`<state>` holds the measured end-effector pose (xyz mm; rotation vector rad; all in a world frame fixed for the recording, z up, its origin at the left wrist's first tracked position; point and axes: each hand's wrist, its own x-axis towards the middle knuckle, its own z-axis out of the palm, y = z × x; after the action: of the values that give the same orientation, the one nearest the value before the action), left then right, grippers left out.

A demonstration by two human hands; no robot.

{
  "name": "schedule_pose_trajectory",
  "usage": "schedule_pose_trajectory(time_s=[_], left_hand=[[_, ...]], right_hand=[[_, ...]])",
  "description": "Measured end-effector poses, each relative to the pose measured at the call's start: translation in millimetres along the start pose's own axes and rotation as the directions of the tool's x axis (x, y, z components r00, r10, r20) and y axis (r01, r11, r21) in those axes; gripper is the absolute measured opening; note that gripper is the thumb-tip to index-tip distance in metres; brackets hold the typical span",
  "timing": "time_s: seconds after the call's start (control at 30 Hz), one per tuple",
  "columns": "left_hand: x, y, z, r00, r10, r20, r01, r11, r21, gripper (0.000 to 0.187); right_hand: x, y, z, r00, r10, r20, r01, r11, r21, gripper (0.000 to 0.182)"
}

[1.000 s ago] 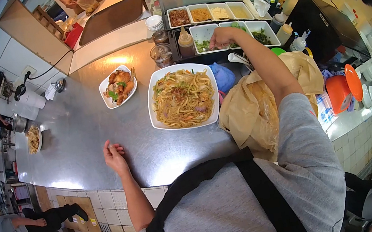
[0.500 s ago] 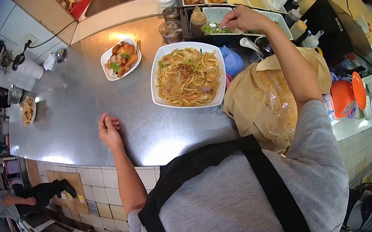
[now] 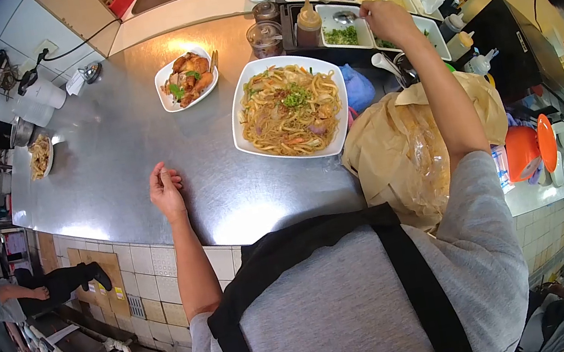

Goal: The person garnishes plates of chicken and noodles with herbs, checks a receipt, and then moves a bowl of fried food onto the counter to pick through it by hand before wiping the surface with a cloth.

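A square white plate (image 3: 244, 136) of fried noodles with green herbs on top sits in the middle of the steel counter (image 3: 116, 166). My right hand (image 3: 386, 17) reaches over the white garnish tubs (image 3: 340, 26) at the back, above the tub of chopped greens and the one beside it. Its fingers are bent downward; whether they hold anything is hidden. My left hand (image 3: 166, 191) rests on the counter near the front edge, fingers loosely curled, holding nothing. A smaller plate of fried chicken (image 3: 187, 80) stands left of the noodles.
A squeeze bottle (image 3: 306, 23) and lidded cups (image 3: 265, 37) stand behind the noodles. A crumpled brown bag (image 3: 404, 148) lies at my right, a blue cloth (image 3: 357, 87) beside the plate. Another small noodle plate (image 3: 39, 157) sits far left. A person (image 3: 4, 297) crouches below left.
My right hand left the greens tub, passed over the noodle plate and moved back right over the tubs. Green herbs now lie on the noodles. My left hand has barely moved.
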<state>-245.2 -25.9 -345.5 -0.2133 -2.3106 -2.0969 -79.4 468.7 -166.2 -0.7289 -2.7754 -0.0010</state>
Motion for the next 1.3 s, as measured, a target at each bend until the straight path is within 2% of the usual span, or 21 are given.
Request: schedule_pose_trajectory(time_s=[0.07,0.13,0.17,0.27,0.3,0.37,0.4,0.47,0.5,0.53,0.57,0.63,0.67,0.73,0.8,0.9,0.97,1.03,1.1,1.27,1.3], left_hand=[[-1,3,1,1.000,0.002,-0.003,-0.002,1.000,0.005,0.021],[-4,-11,-11,1.000,-0.021,-0.004,0.021,1.000,0.006,0.021],[4,-12,-7,1.000,-0.022,-0.001,0.022,1.000,-0.014,0.021],[-2,-3,-2,1.000,-0.015,-0.027,0.015,1.000,-0.013,0.022],[-2,1,0,1.000,-0.007,-0.023,0.007,1.000,-0.006,0.022],[-6,1,8,0.994,0.091,-0.063,-0.078,0.981,0.176,0.020],[-8,0,15,0.997,0.034,-0.074,-0.020,0.984,0.179,0.018],[-16,-1,40,0.988,-0.109,0.109,0.109,0.994,0.010,0.019],[-22,5,59,0.961,-0.160,0.225,0.141,0.985,0.100,0.027],[-35,35,77,0.903,-0.218,0.370,0.179,0.974,0.138,0.036],[-41,35,95,0.837,-0.226,0.498,0.252,0.968,0.017,0.038],[-57,45,121,0.792,-0.266,0.549,0.328,0.945,-0.015,0.037],[-61,48,128,0.745,-0.304,0.595,0.405,0.914,-0.040,0.037],[-58,45,127,0.758,-0.253,0.602,0.346,0.937,-0.042,0.035],[-61,41,121,0.770,-0.207,0.604,0.290,0.956,-0.043,0.034],[-74,35,102,0.783,-0.222,0.582,0.370,0.917,-0.148,0.034],[-82,36,79,0.839,-0.283,0.464,0.426,0.873,-0.238,0.036],[-88,60,51,0.895,-0.307,0.325,0.372,0.914,-0.161,0.033],[-78,9,18,0.953,-0.210,0.217,0.257,0.941,-0.219,0.038],[-68,12,-58,0.973,-0.228,-0.041,0.216,0.957,-0.191,0.035],[-65,10,-72,0.973,-0.226,-0.040,0.215,0.958,-0.189,0.035]], right_hand=[[11,16,28,0.986,0.009,0.165,0.012,0.992,-0.128,0.020],[20,28,64,0.973,-0.005,0.229,0.053,0.977,-0.205,0.021],[23,36,84,0.970,0.002,0.245,0.033,0.990,-0.138,0.022],[19,6,53,0.952,0.035,0.305,0.020,0.984,-0.175,0.025],[16,0,49,0.975,-0.001,0.221,0.041,0.983,-0.177,0.027],[12,-12,26,0.988,-0.072,0.138,0.086,0.991,-0.099,0.024],[6,-21,12,0.988,-0.141,0.065,0.144,0.988,-0.058,0.022],[-5,-43,-12,0.977,-0.210,-0.025,0.209,0.978,-0.021,0.021],[-12,-54,-21,0.965,-0.262,-0.030,0.263,0.964,0.035,0.021],[-19,-64,-29,0.950,-0.311,-0.032,0.313,0.945,0.090,0.021],[-26,-74,-35,0.951,-0.308,-0.036,0.310,0.947,0.087,0.021],[-42,-92,-47,0.875,-0.483,0.037,0.470,0.865,0.175,0.025],[-50,-99,-52,0.879,-0.476,0.038,0.464,0.870,0.170,0.025],[-66,-110,-60,0.786,-0.611,0.094,0.585,0.784,0.205,0.026],[-81,-115,-70,0.773,-0.622,0.125,0.589,0.777,0.223,0.025],[-98,-112,-71,0.756,-0.635,0.162,0.598,0.769,0.225,0.024],[-108,-110,-78,0.763,-0.606,0.225,0.560,0.794,0.237,0.030],[-117,-104,-78,0.771,-0.585,0.253,0.532,0.809,0.251,0.030],[-124,-97,-79,0.774,-0.566,0.283,0.503,0.822,0.266,0.031],[-117,-75,-71,0.753,-0.505,0.422,0.401,0.861,0.314,0.035],[-111,-69,-70,0.755,-0.503,0.420,0.399,0.861,0.315,0.035]])
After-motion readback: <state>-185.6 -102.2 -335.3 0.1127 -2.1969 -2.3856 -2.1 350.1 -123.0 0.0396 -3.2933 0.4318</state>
